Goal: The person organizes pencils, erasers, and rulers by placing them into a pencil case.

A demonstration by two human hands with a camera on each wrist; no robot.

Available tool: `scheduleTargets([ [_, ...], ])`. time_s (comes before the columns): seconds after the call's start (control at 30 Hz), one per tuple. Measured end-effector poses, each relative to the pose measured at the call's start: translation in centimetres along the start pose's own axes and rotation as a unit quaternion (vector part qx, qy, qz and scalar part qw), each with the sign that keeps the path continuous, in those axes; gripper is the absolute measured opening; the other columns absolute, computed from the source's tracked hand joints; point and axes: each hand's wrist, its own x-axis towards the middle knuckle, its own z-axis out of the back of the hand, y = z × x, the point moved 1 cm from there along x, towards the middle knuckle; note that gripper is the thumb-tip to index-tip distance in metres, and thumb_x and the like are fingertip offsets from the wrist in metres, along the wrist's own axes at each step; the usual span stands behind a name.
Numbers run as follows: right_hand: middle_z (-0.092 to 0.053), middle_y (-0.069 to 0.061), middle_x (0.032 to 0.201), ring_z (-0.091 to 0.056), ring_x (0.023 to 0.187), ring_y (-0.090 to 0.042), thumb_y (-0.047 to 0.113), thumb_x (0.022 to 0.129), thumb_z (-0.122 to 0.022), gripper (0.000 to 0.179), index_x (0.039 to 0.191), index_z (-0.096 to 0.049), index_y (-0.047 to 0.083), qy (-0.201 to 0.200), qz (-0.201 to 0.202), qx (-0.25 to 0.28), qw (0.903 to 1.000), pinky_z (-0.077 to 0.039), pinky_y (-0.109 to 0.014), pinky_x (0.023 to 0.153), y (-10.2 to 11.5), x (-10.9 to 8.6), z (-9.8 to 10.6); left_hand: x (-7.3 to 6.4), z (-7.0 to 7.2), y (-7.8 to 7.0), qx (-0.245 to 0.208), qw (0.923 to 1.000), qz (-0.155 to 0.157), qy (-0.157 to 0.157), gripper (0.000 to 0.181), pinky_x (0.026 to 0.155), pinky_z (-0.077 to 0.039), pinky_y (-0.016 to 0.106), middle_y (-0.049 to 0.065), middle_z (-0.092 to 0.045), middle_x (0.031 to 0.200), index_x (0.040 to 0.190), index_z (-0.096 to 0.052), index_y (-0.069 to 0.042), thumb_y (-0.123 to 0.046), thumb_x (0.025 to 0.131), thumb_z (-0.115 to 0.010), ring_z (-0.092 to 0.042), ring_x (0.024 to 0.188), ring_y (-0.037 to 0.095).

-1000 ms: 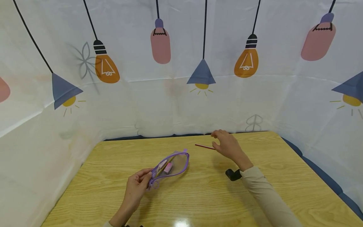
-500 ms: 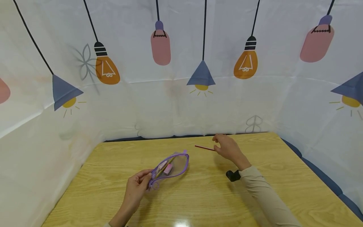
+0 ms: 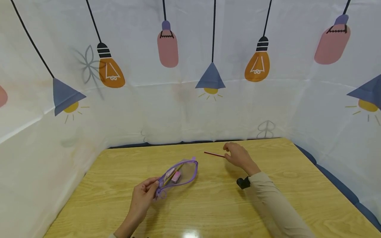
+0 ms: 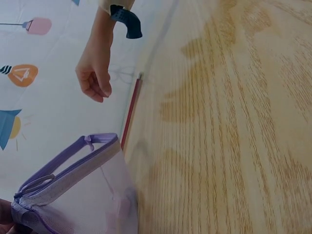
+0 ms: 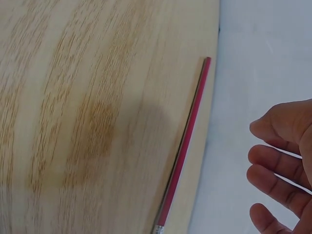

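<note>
At the left of the head view, my left hand (image 3: 141,199) grips one end of a purple-edged mesh zip pouch (image 3: 188,172), whose mouth gapes. Through its mesh I see a pink-and-white eraser (image 3: 176,177) and a thin yellow stick, perhaps a pencil. A red pencil (image 5: 187,141) with a metal ferrule lies on the table toward the back edge. My right hand (image 3: 240,158) hovers above the pencil's right end, fingers loosely bent. The right wrist view shows nothing in the fingers and a gap between them and the pencil.
The wooden table (image 3: 208,208) ends at the back near a white curtain (image 3: 166,109) printed with lamps and bulbs. A black curved wrist piece (image 3: 243,182) sticks out at the right cuff.
My right hand has lowered slightly toward the table and the pencil. The left hand and the pouch stay about where they were, and the pencil has not moved.
</note>
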Motion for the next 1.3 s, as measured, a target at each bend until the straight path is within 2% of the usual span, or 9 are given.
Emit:
scheduleTargets([
  [0.3,-0.065,-0.012,0.094,-0.062,0.084,-0.027,0.005,0.086,-0.069,0.016,0.101,-0.067,-0.001,0.016,-0.003,-0.011,0.9998,-0.052,-0.042,0.067,-0.4,0.4,-0.6,0.0,0.0,-0.1,0.006,1.0,0.003,-0.002,0.023,0.06,-0.055,0.028,0.023,-0.069,0.099,0.116,-0.065,0.007,-0.003,0.099,-0.053,-0.069,0.077,0.023],
  [0.7,-0.064,-0.01,0.09,-0.062,0.081,-0.027,0.006,0.086,-0.068,0.011,0.096,-0.065,0.001,0.055,-0.02,-0.075,0.9955,-0.051,-0.043,0.064,-1.3,0.8,-1.8,-0.1,0.0,-0.1,-0.007,0.9999,0.01,0.002,0.024,0.064,-0.055,0.026,0.026,-0.067,0.102,0.117,-0.062,0.011,0.0,0.099,-0.051,-0.069,0.082,0.026],
  [1.3,-0.061,-0.01,0.088,-0.061,0.083,-0.028,0.002,0.087,-0.067,0.007,0.093,-0.065,0.003,0.09,-0.054,-0.069,0.992,-0.051,-0.046,0.067,-1.3,1.1,-2.4,0.0,0.1,-0.1,-0.012,0.9999,0.004,0.001,0.024,0.063,-0.055,0.026,0.026,-0.067,0.102,0.117,-0.062,0.011,-0.001,0.099,-0.051,-0.069,0.081,0.026],
])
